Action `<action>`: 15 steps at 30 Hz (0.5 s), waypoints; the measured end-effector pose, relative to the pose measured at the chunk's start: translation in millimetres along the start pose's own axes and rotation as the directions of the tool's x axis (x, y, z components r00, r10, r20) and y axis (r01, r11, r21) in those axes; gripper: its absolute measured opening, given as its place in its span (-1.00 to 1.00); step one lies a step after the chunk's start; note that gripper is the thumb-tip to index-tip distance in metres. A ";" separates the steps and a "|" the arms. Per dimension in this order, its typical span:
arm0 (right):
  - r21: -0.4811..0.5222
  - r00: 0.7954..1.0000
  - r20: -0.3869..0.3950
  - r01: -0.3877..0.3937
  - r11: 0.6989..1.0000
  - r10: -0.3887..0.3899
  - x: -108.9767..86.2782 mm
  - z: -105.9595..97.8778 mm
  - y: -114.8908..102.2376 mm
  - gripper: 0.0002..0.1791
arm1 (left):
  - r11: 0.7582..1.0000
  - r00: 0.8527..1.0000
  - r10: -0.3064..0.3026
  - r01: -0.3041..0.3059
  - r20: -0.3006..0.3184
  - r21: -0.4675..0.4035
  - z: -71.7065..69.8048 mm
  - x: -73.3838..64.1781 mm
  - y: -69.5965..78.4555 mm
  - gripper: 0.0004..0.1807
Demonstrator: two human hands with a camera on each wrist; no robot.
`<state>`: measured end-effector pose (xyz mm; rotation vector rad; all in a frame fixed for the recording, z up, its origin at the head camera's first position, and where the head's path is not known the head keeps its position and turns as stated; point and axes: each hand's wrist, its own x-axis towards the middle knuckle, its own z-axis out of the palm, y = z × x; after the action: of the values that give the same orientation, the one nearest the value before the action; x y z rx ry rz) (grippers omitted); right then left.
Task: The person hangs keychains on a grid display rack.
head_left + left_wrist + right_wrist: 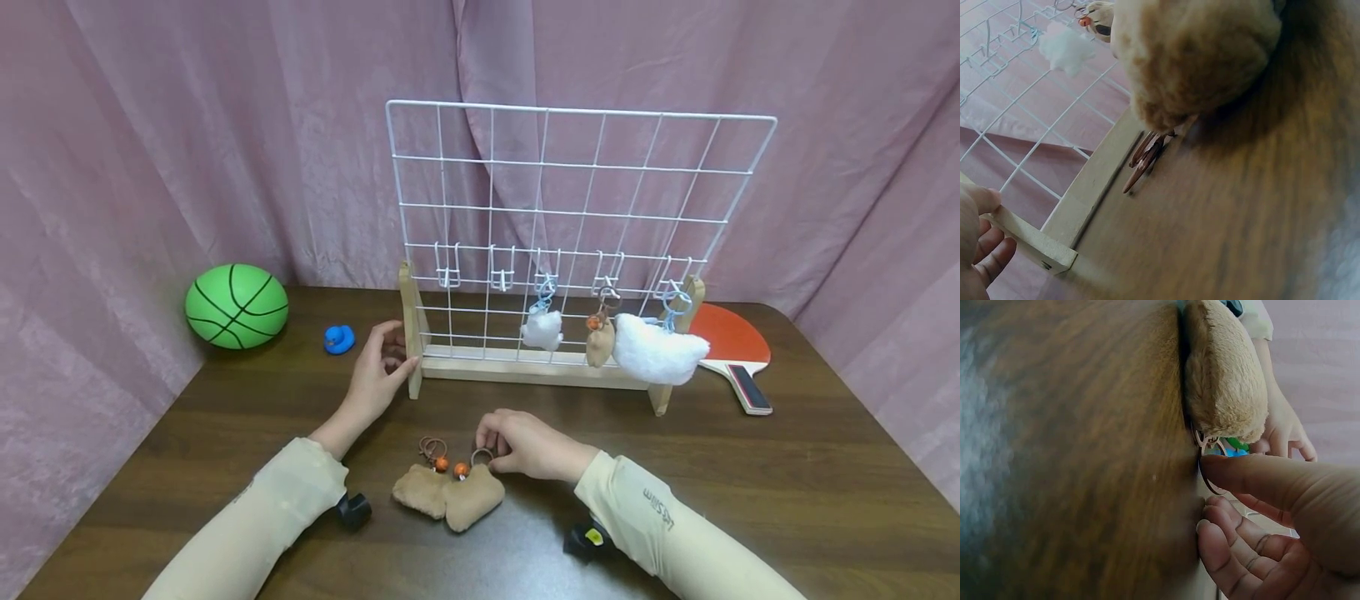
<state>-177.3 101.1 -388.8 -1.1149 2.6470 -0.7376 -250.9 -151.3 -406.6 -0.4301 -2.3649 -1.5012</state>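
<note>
On the table lie two tan plush keychains, a left one [422,490] and a right one [475,498], each with an orange bead. My right hand [534,446] is at the metal ring [482,456] of the right one. In the right wrist view the thumb [1241,475] overlaps that ring, and a gap shows between thumb and fingers. My left hand [381,367] is at the left wooden upright [412,333] of a white wire rack [585,167]. Its thumb touches the wood; the other fingers are loosely bent beside it.
From the rack's hooks hang a small white plush [542,329], a tan plush [599,343] and a large white plush [660,350]. A green ball [237,306] and blue rubber duck [339,339] stand left. A red paddle [731,342] lies right, behind the rack's end.
</note>
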 end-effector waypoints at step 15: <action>0.125 1.000 -0.008 -0.012 0.992 0.013 -7.2 -2.6 -2.8 -0.82 | 0.999 0.999 0.030 -0.029 0.013 -0.014 -7.1 -8.5 36.1 -0.43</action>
<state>-171.4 105.5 -385.4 -1.0632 2.5722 -0.8940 -227.8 -143.8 -377.8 -0.4776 -2.3494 -1.5070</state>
